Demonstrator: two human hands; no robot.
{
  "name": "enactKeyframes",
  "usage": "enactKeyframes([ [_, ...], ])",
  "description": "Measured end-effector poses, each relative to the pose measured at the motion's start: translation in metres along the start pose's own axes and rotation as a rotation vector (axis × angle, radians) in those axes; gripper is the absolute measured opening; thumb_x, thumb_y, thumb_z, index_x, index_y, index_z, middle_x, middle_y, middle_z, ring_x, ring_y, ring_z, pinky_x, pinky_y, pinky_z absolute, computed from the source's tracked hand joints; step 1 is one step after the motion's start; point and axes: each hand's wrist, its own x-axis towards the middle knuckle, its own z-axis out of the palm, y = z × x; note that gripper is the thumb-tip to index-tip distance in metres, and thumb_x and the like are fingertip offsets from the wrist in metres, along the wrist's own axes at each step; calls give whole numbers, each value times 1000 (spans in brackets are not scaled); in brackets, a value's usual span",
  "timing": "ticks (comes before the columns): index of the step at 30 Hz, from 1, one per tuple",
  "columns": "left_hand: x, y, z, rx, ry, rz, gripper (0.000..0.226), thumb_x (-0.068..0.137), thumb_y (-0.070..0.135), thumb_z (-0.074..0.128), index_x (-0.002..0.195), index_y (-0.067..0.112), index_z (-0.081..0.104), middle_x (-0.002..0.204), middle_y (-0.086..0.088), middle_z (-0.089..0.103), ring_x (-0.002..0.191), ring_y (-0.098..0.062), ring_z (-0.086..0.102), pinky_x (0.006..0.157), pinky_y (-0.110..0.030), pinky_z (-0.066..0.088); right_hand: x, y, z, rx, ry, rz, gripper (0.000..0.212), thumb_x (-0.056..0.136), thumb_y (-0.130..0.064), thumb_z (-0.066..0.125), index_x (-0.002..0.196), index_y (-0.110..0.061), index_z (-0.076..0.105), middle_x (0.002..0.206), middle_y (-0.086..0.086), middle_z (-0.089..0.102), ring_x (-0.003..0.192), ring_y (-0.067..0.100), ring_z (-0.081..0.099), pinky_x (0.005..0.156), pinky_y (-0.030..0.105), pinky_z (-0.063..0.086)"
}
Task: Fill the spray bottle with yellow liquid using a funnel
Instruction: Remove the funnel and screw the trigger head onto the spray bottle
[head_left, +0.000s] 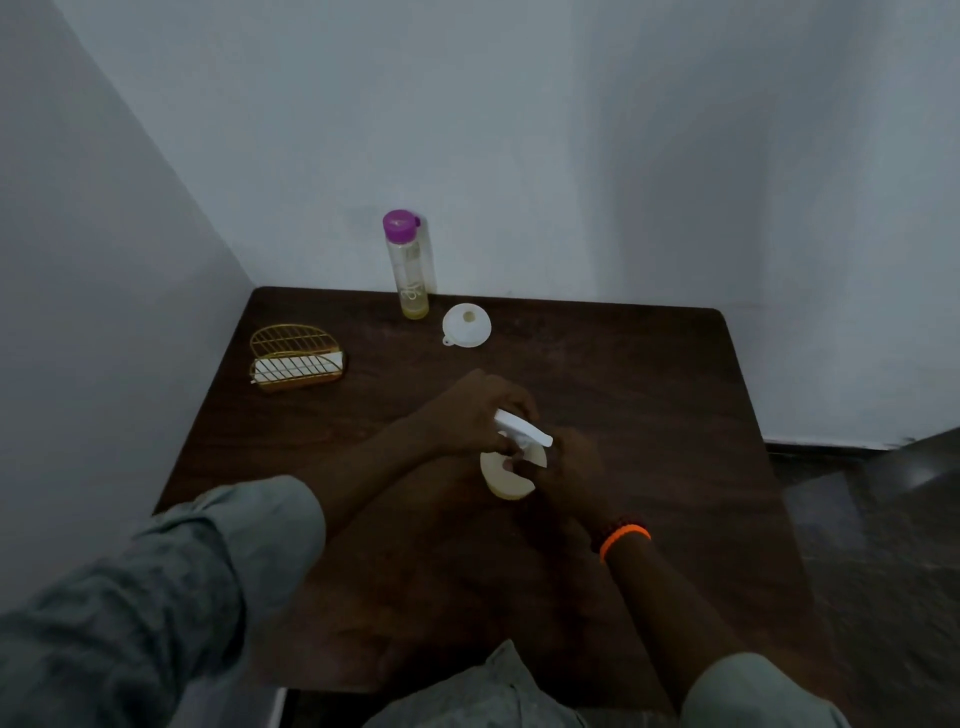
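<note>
The spray bottle (511, 470) stands in the middle of the dark counter (649, 395). The left hand (475, 413) is closed over its white spray top (522, 428). The right hand (571, 467) wraps around its side. Near the wall stands a clear bottle (409, 265) with a purple lid and a little yellow liquid. The white funnel (466, 325) lies just beside it. A gold wire rack (296, 357) sits at the left.
</note>
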Motion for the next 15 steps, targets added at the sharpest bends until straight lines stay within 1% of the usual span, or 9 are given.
enactKeyframes([
  [2,5,-1,-4,28,-64,16,33,67,19,85,99,19,75,97,9,75,88,-1,68,78,-22,55,0,0,0,5,-15,8,45,67,-59,80,82,-19,66,71,-9,63,64,7,60,58,25,42],
  [3,7,-1,-5,40,-89,24,33,68,20,85,100,20,75,99,9,74,89,-1,68,80,-22,54,-1,-1,-1,12,-7,-2,41,69,-54,82,84,-18,68,71,-10,62,64,7,60,59,24,40],
  [5,9,-2,-7,59,-122,36,33,70,23,84,101,21,74,101,11,73,92,0,65,83,-20,50,-3,-4,-3,22,6,-25,42,70,-50,83,93,-17,72,77,-9,66,68,8,62,61,22,40],
  [8,10,-4,-8,59,-127,40,36,70,23,84,105,19,73,104,10,73,92,-1,65,82,-15,45,-4,-5,-2,51,-5,-12,40,72,-44,85,99,-17,73,81,-10,64,69,2,57,61,14,35],
  [9,8,-6,-6,48,-110,39,41,71,23,84,109,18,72,106,8,73,92,-1,66,81,-12,45,-4,-6,-1,44,6,0,41,72,-44,85,99,-16,73,81,-9,63,70,3,57,61,14,35],
  [11,1,-7,-2,14,-40,25,54,71,26,85,121,15,67,109,7,72,92,-1,66,82,-12,46,-5,-7,-1,15,26,24,44,69,-48,85,95,-16,71,80,-9,62,73,8,59,64,20,39],
  [13,-12,-8,4,-83,93,6,69,69,29,88,131,11,61,114,5,71,98,-3,68,85,-21,54,-7,-8,-1,-7,44,51,40,67,-51,85,87,-20,69,72,-13,58,71,10,59,63,27,42],
  [14,-20,-10,8,-130,168,-24,78,67,29,91,135,10,58,118,4,70,103,-3,67,86,-26,56,-8,-11,-1,-6,54,60,36,67,-50,85,82,-25,66,68,-16,55,67,6,57,62,27,42],
  [15,-30,-10,12,-182,239,-81,87,65,30,92,140,12,53,122,2,68,109,-3,66,88,-27,57,-9,-14,-2,-4,62,53,32,66,-50,86,77,-32,62,65,-17,52,64,2,54,59,26,40],
])
